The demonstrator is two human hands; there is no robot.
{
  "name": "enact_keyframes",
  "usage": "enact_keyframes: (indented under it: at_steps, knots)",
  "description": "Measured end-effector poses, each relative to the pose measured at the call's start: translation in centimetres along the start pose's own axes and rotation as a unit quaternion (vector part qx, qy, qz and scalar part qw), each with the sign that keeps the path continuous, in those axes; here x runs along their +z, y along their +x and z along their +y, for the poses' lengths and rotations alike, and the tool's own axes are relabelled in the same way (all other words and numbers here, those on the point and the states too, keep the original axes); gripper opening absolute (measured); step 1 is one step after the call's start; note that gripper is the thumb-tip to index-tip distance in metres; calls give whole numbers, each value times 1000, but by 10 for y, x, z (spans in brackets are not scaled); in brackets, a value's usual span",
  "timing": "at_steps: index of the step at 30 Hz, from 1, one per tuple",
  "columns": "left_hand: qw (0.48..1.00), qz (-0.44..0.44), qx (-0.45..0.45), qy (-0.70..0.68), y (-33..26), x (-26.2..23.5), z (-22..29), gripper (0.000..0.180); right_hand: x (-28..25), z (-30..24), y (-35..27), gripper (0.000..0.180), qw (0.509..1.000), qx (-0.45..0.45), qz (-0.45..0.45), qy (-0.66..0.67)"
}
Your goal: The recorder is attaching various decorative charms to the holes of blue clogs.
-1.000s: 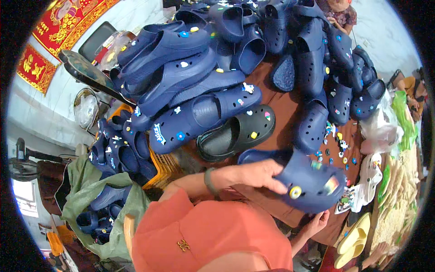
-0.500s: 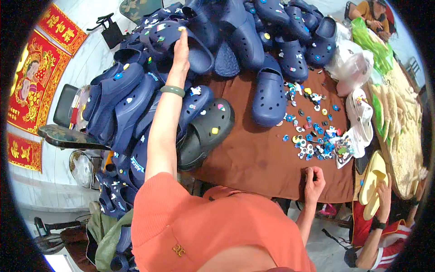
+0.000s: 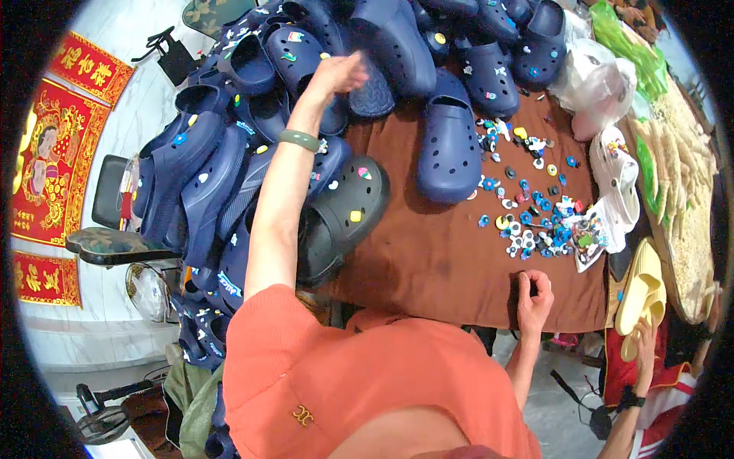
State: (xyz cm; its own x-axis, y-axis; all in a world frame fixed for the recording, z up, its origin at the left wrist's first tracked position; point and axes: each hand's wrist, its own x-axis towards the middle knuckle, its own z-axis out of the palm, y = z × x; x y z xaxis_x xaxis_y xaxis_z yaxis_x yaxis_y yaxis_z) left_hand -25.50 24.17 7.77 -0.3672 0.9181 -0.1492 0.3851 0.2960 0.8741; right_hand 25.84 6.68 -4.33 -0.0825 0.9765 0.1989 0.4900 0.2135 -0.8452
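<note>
My left hand [image 3: 342,74] is stretched over the back left of the table, beside a navy clog [image 3: 293,55] with colourful charms. Its fingers look apart, slightly smeared, and I see nothing held in them. Below it, a dark patterned sole [image 3: 372,96] faces up. My right hand [image 3: 535,300] is at the near table edge with its fingers curled in; whatever they hold, if anything, is too small to make out. A single navy clog [image 3: 449,157] without charms lies mid-table. Nearer my left forearm is a black clog [image 3: 348,218] with a few charms.
Loose shoe charms [image 3: 539,222] are scattered over the brown cloth [image 3: 428,260]. White clogs [image 3: 616,176] and plastic bags [image 3: 600,88] line the right edge. A co-worker's hand [image 3: 644,344] touches yellow slippers [image 3: 644,287]. Navy clogs [image 3: 206,164] are heaped along the left.
My left hand has come off the charm-covered navy clog and moved to the right; that clog rests on the pile. My right hand stays curled at the table edge. The view has shifted slightly.
</note>
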Motion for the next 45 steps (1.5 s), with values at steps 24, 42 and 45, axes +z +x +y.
enact_keyframes:
  at_steps: [24, 42, 45]
  knots:
    - [863, 15, 51, -503, 67, 45, 72, 36, 0, 1, -3, 9, 1000, -11, -6, -20]
    - [772, -251, 550, 198, -225, 83, 119, 45, -18, -46, 6, 80, 824, 22, 33, 566]
    - [729, -301, 581, 201, -260, 127, 86, 39, -32, 4, -19, 95, 778, 45, 13, 626]
